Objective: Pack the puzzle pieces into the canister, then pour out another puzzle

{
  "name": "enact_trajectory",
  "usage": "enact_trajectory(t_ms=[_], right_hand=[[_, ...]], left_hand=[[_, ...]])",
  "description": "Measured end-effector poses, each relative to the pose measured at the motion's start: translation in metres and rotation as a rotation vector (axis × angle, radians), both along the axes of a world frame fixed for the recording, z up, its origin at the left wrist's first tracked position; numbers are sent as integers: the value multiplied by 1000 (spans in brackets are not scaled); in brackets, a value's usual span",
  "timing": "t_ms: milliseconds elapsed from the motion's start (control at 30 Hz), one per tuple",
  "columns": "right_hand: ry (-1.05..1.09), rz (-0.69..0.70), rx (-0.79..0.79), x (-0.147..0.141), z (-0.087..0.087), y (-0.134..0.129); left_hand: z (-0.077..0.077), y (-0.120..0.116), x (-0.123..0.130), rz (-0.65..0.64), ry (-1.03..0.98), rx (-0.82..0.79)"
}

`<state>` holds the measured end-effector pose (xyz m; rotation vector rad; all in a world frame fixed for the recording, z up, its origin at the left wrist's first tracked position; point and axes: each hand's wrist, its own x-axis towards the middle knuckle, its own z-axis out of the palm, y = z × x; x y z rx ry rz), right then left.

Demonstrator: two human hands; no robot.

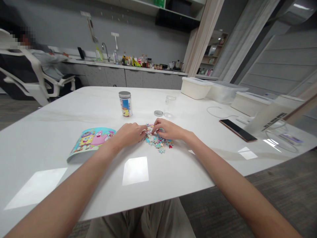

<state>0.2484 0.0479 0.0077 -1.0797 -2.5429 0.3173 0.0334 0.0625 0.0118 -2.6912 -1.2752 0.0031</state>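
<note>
A loose heap of small colourful jigsaw puzzle pieces lies on the white table in front of me. My left hand rests at the heap's left edge, fingers curled together; whatever is between the fingertips is too small to make out. From the right, my right hand reaches over the pieces with bent fingers, the thumb and forefinger apart. Nothing shows in its grasp. A curled cartoon picture sheet lies left of the heap, partly behind my left forearm.
Beyond the heap stand a picture-wrapped jar with a metal lid, a loose silver lid and a clear jar. A phone, a cable and plastic boxes sit to the right. A person sits back left.
</note>
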Motion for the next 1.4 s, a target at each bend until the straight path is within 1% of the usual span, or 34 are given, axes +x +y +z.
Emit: enact_trajectory(t_ms=[167,267,433,533,600,733,867,1000,1067,1133,1300,1400], right_hand=[[1,-65,50,4,-2,3],[2,-107,72,5,-6,5],[-10,-223,114,6,-10,9],[-39,-313,102,7,-11,10],[-62,-343,76,7,-12,10],[-97,-307,25,7,-15,11],[-62,-260,41,6,-15,11],[-25,-81,44,5,-11,9],[-27,-27,28,4,-10,8],[-32,-28,9,4,-9,8],[-9,-100,6,6,-11,10],[-5,-92,-2,6,-11,11]], left_hand=[[3,1,-1,114,-26,48],[6,0,-2,139,-31,40],[7,-2,-2,84,-30,12],[7,-2,-2,50,-35,-6],[7,-2,-2,29,-35,-8],[6,-1,-2,-13,-32,-1],[5,0,-3,24,-40,22],[5,0,-3,25,-22,50],[5,0,-3,6,-19,49],[6,-1,-2,-11,-26,39],[7,-2,0,-69,-21,27],[6,-3,0,-106,-5,19]])
